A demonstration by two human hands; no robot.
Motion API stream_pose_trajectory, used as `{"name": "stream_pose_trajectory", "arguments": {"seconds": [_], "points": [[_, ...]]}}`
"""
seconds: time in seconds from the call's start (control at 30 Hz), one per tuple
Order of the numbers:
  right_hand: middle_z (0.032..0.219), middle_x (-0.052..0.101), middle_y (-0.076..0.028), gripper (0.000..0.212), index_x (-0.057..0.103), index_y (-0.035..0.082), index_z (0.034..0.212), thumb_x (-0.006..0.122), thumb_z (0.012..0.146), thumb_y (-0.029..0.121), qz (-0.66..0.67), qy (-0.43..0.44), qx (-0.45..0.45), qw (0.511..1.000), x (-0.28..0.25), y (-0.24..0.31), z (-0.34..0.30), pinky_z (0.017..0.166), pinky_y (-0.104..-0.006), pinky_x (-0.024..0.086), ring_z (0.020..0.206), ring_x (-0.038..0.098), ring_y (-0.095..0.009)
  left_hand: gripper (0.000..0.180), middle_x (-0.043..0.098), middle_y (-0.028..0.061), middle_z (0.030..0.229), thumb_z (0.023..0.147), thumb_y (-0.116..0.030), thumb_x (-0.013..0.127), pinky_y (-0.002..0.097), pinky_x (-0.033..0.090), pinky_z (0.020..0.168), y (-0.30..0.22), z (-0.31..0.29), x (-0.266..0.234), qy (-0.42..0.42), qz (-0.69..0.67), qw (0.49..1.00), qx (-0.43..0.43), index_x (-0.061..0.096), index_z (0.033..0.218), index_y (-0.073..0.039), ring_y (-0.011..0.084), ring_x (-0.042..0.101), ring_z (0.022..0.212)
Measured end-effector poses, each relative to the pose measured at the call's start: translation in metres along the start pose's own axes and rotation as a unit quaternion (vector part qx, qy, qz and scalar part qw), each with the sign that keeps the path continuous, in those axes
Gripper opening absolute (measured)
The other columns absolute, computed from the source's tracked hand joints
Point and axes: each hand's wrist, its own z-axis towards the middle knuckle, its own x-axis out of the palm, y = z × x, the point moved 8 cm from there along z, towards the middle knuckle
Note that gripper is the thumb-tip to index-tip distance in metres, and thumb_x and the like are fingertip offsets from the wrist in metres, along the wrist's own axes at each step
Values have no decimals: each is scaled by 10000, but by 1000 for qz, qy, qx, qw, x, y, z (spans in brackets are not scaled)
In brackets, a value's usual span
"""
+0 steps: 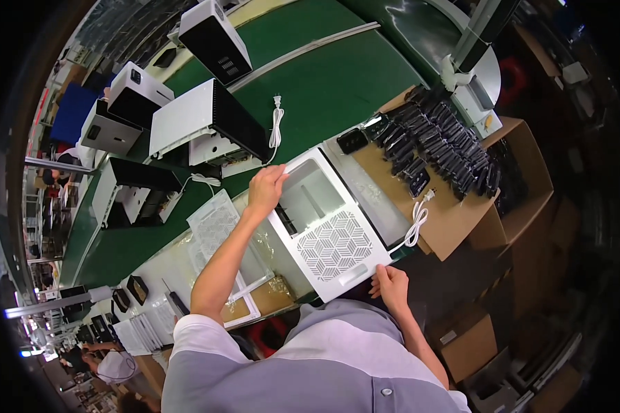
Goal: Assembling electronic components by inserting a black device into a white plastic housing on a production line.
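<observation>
Lying at the bench edge before me is a white appliance casing [337,246], its upper face showing a rectangular opening and a cube-patterned grille. At its far left corner, my left hand [266,191] is closed around the rim. My right hand [391,287] has curled fingers at the near right corner, with the thumb and fingertips against the edge. A white power cord [416,224] with a plug trails from the casing's right side. Left of the casing lies a loose white patterned panel [217,224], and beside it a white frame [244,303].
Several black-and-white appliance housings [186,120] stand on the green conveyor [317,76]. Many dark wrapped parts [448,141] cover cardboard at the right, by an open carton [523,179]. A metal post [486,38] rises at the far right. Another box [468,344] is below.
</observation>
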Motion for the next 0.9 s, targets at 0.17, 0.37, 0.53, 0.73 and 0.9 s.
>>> {"name": "stream_pose_trajectory", "arguments": {"seconds": [0.17,0.37,0.53,0.73,0.9], "points": [[611,611,-77,401,595,-8,715,591,1024,248,90,22,3,996,1,2,4,412,-261,481,469,607,-149,276,717,196,1079,938,-199,671,441,572,752,2,9,12,1,-39,999,2,713,1144,-19,420,694,891],[807,635,-126,118,625,-13,926,685,901,85,-248,-57,-241,937,1,71,-14,640,-382,504,738,623,-237,404,736,169,1111,972,-282,615,558,327,1143,-8,18,22,71,193,975,85,630,1313,-66,441,588,1200],[1425,469,-137,815,511,180,1415,848,702,386,-377,-33,-536,754,81,124,-33,1096,-604,299,1359,390,-406,525,670,217,1231,964,-326,610,583,521,825,-11,32,63,222,148,958,-106,467,1411,-91,473,673,967],[1567,385,-104,812,453,145,1475,699,827,568,-442,79,-534,717,113,99,-3,1189,-587,216,1481,296,-350,575,619,241,1302,935,-276,642,530,492,932,-6,32,59,185,144,971,-48,453,1439,-73,446,624,1110],[1435,508,-138,565,546,78,1317,778,833,255,-285,102,-568,766,65,119,-3,1138,-512,342,1403,397,-368,667,462,242,1454,862,-117,700,504,332,1105,-95,-3,18,60,106,990,78,420,1454,9,442,425,1327]]}}
